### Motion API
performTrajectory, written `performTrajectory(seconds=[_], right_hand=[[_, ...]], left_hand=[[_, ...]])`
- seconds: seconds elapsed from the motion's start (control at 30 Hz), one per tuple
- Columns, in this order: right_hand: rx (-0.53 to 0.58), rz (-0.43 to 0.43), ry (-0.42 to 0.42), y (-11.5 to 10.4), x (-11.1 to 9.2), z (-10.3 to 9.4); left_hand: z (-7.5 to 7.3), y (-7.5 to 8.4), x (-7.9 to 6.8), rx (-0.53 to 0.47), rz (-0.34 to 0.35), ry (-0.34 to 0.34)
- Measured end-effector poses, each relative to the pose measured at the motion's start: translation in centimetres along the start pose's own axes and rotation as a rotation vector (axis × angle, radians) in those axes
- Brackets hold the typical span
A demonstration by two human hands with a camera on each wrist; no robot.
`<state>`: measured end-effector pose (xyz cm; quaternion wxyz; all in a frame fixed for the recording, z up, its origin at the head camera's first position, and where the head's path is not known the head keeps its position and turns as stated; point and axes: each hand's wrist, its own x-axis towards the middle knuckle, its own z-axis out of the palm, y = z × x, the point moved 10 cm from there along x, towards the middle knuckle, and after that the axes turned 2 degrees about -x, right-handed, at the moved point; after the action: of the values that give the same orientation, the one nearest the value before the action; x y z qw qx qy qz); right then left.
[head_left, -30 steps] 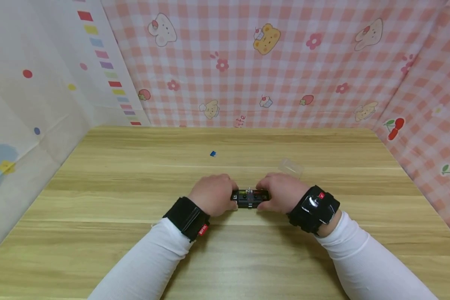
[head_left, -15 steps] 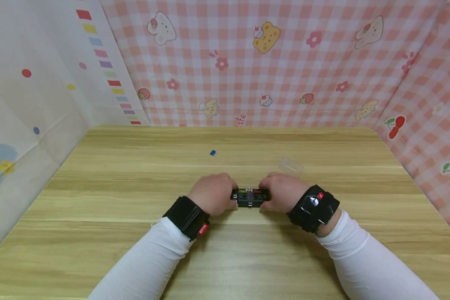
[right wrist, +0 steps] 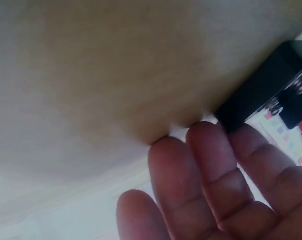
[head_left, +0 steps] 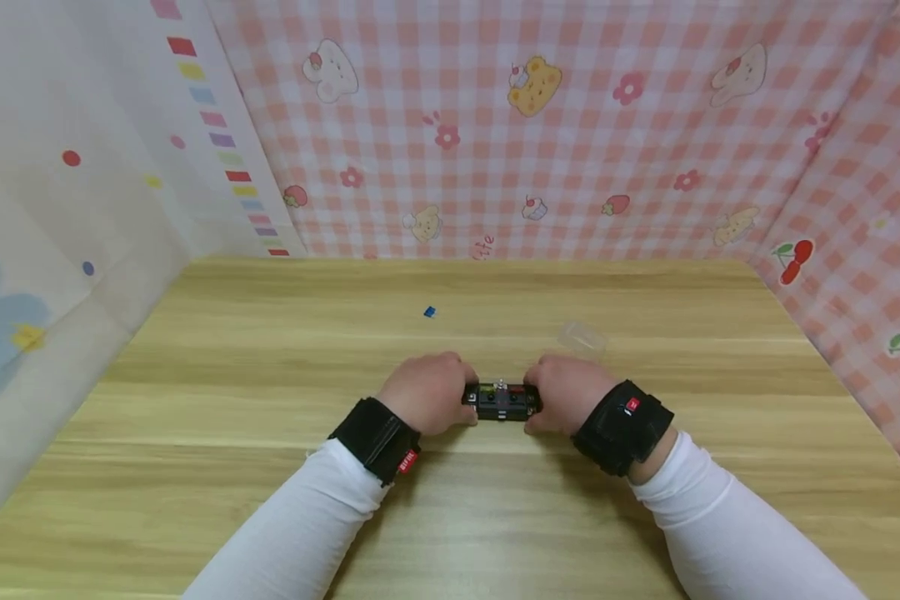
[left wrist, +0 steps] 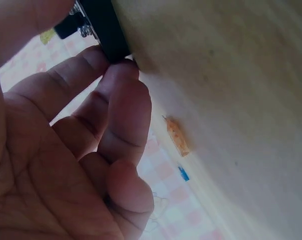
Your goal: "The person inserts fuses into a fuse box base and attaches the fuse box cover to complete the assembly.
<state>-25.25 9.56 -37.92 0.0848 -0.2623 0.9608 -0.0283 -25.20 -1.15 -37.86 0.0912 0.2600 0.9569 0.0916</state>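
Between both hands lies a small black block with metal terminals [head_left: 502, 402], with two black knobs and yellow and red marks on top. My left hand [head_left: 426, 393] grips its left end, thumb on the near side and fingers on the far side. On the right end, my right hand [head_left: 568, 393] holds it the same way. The left wrist view shows fingertips [left wrist: 124, 70] against the block's dark end [left wrist: 108, 30]. In the right wrist view, one finger [right wrist: 246, 135] touches the block's corner, while other fingertips reach the tabletop. The block's ends are partly hidden by the hands.
A small blue piece [head_left: 430, 312] lies on the wooden table [head_left: 270, 375] behind the block. Behind my right hand is a clear plastic cover [head_left: 582, 337]. Pink checked cloth [head_left: 480, 167] stands at the back and right, pale printed cloth [head_left: 60, 217] at the left.
My right thumb and fingers have slid slightly outward along the block, towards its right end. The left hand keeps its hold. The head view has tilted a little.
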Motion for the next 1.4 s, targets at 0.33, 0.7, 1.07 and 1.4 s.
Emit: performTrajectory(seconds=[0.33,0.7,1.07,1.4], right_hand=[[0.014,0.029,-0.007,0.3,0.1,0.1],[0.034,0.046,-0.018,0.4,-0.1,0.2],[0.027,0.015,0.009,0.0,0.0,-0.1],[0.029,0.022,0.007,0.1,-0.2,-0.2]], left_hand=[[-3.6,-6.9,0.4,-0.111,-0.186,0.073],[-4.3,-12.4,3.8,-0.181,-0.327,0.038],[-3.8,-12.0,6.8,-0.075,-0.315,0.017],[-3.9,-10.7,7.8,0.036,-0.313,0.045]])
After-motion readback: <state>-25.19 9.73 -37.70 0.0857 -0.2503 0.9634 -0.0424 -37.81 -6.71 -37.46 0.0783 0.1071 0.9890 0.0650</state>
